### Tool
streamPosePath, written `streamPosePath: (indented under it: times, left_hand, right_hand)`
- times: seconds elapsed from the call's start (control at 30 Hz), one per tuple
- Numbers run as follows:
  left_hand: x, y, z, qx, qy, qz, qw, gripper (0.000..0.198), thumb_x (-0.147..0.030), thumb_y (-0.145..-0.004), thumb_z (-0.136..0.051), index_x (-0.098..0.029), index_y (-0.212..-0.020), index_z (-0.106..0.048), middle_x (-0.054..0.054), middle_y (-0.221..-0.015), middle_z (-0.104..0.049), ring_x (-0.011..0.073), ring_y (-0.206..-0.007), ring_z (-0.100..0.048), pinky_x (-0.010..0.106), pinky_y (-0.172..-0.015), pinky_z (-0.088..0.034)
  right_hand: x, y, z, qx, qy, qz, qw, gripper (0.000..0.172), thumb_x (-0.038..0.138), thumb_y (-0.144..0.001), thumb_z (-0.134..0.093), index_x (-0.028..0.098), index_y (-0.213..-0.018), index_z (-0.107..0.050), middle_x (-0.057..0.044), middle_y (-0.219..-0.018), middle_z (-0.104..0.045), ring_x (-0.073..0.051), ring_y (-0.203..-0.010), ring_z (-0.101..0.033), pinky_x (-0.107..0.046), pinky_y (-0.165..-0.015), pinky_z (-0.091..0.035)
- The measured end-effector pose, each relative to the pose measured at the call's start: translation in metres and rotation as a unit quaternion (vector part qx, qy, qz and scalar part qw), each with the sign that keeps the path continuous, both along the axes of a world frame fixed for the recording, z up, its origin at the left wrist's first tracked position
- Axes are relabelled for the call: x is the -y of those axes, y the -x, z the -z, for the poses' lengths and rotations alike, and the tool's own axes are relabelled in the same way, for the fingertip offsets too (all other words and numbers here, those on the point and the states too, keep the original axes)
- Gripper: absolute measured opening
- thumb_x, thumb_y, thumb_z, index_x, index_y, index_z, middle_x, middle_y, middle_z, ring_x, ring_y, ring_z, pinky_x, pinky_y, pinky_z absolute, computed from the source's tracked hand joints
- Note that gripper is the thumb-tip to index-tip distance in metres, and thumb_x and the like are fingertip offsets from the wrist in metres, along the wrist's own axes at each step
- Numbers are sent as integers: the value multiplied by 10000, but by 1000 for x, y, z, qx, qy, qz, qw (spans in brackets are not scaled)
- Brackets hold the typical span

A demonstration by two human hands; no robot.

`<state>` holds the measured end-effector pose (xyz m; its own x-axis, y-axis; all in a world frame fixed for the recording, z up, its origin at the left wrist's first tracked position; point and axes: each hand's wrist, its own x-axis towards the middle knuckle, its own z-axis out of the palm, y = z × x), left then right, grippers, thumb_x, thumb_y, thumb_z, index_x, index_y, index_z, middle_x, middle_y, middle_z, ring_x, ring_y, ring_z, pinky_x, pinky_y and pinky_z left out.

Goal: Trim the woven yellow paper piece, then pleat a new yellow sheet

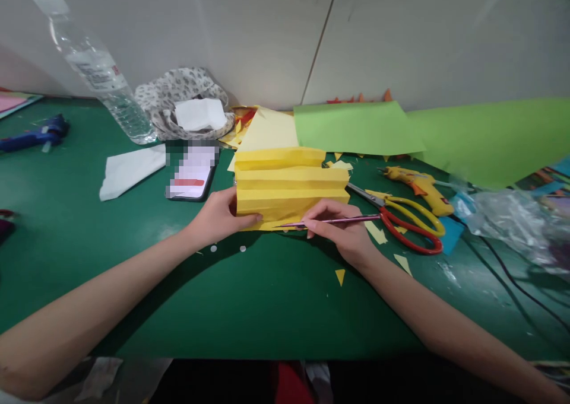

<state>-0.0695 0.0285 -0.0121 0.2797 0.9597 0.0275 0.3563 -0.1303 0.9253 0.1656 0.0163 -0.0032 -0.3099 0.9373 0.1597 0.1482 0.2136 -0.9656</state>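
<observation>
A sheet of yellow paper [289, 202] with several crosswise pleats stands a little off the green table in front of me. My left hand [222, 214] grips its left edge, thumb on the near face and fingers behind. Between the fingers of my right hand [336, 226] is a thin pink pointed stick [351, 219], slim like a fine paintbrush. Its dark tip points left along the paper's lower edge; whether it touches the paper I cannot tell. Right of the paper lie scissors [412, 221] with one red and one yellow handle loop, blades partly hidden.
A yellow glue gun [421, 187] and clear plastic wrap [507, 220] lie at right. Green sheets [356, 128] lean along the wall. At left are a phone [191, 175], a tissue [131, 169], a water bottle [98, 72] and a blue glue gun [42, 134]. Paper scraps [340, 276] dot the table.
</observation>
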Motion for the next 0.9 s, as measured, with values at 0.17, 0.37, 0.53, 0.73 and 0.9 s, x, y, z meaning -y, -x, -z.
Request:
streamPosePath:
  times: [0.17, 0.37, 0.53, 0.73, 0.9]
  left_hand:
    - [-1, 2, 1, -45, -40, -2, 998, 402, -258, -664, -672, -151, -1039, -575, 63, -1014, -671, 210, -857, -644, 324, -705, -542]
    - [-3, 5, -5, -159, -86, 30, 983, 295, -289, -652, -668, -150, -909, -629, 31, -814, -686, 160, -652, -613, 247, -527, -477]
    - [-2, 6, -7, -187, -83, 43, 978, 254, -335, -680, -643, -139, -840, -655, 19, -685, -661, 134, -554, -562, 225, -459, -415]
    - [-3, 7, -6, -165, -126, 55, 977, 228, -326, -697, -640, -142, -828, -666, 25, -725, -674, 123, -577, -557, 213, -472, -398]
    - [-6, 8, -7, -163, -102, 71, 979, 243, -341, -697, -646, -141, -832, -671, 24, -703, -675, 123, -567, -559, 209, -461, -389]
  right_hand:
    - [1, 2, -2, 43, 2, 9, 999, 109, 286, -738, -649, 177, -736, -638, -1, -624, -630, -110, -527, -571, -240, -518, -458]
    - [0, 3, -3, 68, 13, 20, 997, 133, 307, -729, -654, 174, -733, -639, -6, -632, -643, -114, -539, -580, -243, -532, -461]
    - [0, -1, -3, 65, 10, 45, 997, 143, 311, -715, -659, 173, -687, -630, -2, -574, -624, -124, -526, -576, -252, -521, -450]
    - [0, -2, -1, 60, 10, 32, 998, 128, 306, -710, -666, 179, -721, -656, -11, -607, -649, -128, -549, -589, -256, -536, -459]
    - [0, -2, -2, 75, 9, 24, 997, 117, 303, -706, -673, 186, -721, -673, -28, -698, -687, -146, -624, -617, -265, -574, -474]
